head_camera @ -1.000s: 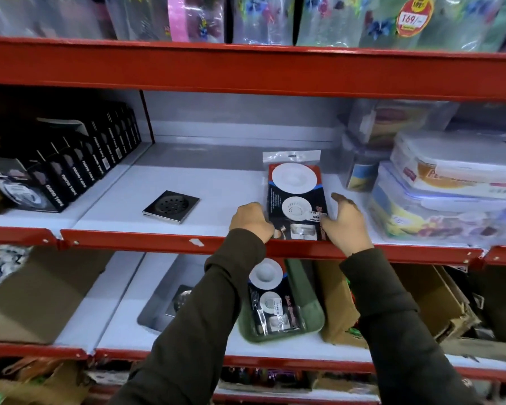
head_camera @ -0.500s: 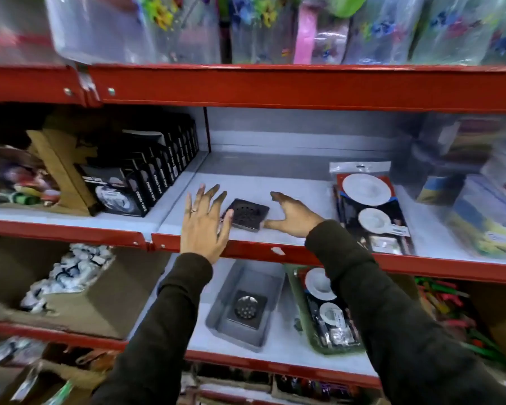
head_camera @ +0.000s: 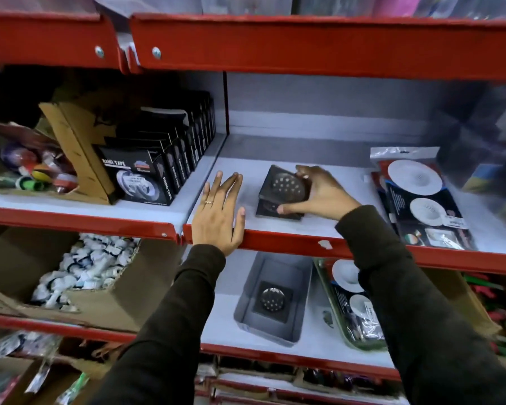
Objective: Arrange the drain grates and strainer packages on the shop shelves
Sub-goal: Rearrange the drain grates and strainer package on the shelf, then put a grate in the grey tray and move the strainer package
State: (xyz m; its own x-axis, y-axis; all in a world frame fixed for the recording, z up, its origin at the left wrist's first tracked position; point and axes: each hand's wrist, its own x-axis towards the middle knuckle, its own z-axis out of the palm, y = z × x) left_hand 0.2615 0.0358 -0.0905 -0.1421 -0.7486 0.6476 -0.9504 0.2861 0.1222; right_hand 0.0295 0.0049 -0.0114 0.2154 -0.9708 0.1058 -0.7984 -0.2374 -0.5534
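A dark square drain grate (head_camera: 284,186) is tilted up off the white middle shelf (head_camera: 327,226), gripped at its right side by my right hand (head_camera: 319,197). Under it a second dark square piece (head_camera: 268,208) seems to lie flat. My left hand (head_camera: 218,213) rests open, palm down, on the shelf's front edge to the left of the grate. A strainer package (head_camera: 421,197) with white round strainers lies flat at the right of the same shelf. On the shelf below, another grate (head_camera: 272,299) sits in a grey tray (head_camera: 246,299), and a further strainer package (head_camera: 348,290) lies in a green tray.
Black tape boxes (head_camera: 155,168) stand in a row at the left of the middle shelf, beside an open cardboard box of small items (head_camera: 35,171). A cardboard box of white fittings (head_camera: 82,273) sits lower left. Blurred clear containers (head_camera: 491,159) fill the right.
Both hands left the strainer package and moved left. My right hand has taken hold of the grate and tilted it up; my left hand settled flat on the shelf edge.
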